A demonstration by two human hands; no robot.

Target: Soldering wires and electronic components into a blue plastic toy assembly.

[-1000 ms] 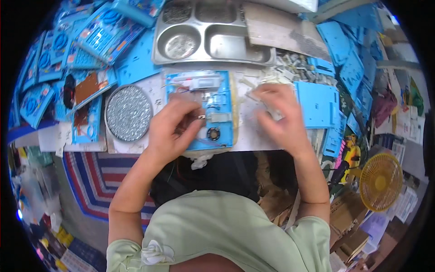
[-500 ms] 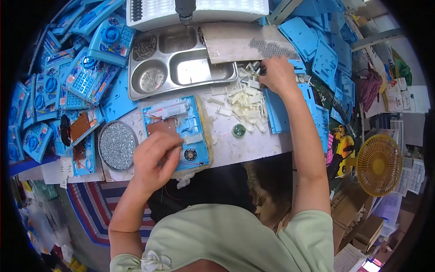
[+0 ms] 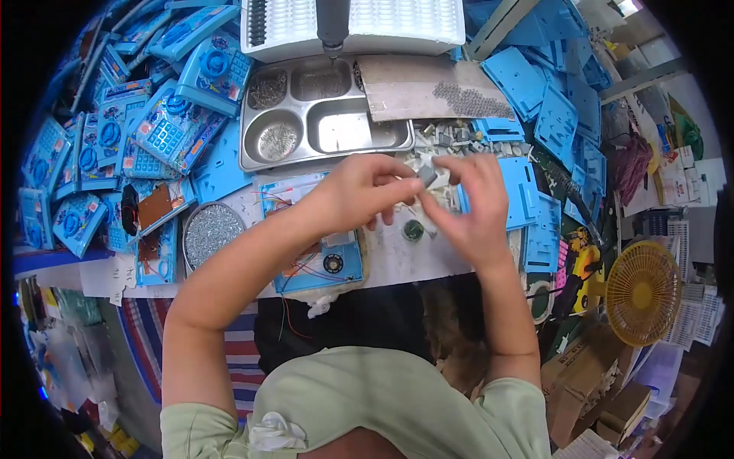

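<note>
My left hand (image 3: 363, 191) reaches over the blue plastic housing (image 3: 312, 269), its thumb and fingers closed on a small grey block (image 3: 428, 177). My right hand (image 3: 475, 203) meets it from the right, thumb and index curved round the same block at its edge. Underneath and behind the hands lies a heap of small cream-white plastic parts (image 3: 440, 197), partly hidden. The housing holds wires and a round black speaker (image 3: 332, 263); my left forearm covers much of it. Small grey blocks (image 3: 451, 136) lie behind the hands.
A steel compartment tray (image 3: 252, 153) stands behind, with a brown board (image 3: 397, 80) over its right side. A dish of metal screws (image 3: 212, 233) sits left, a small green jar (image 3: 414, 230) in front. Blue toys (image 3: 164, 134) and blue panels (image 3: 554, 118) pile up at both sides.
My right hand has come back from the small grey parts toward the middle. My left hand has moved right, off the blue housing, and both now meet at the grey block.
</note>
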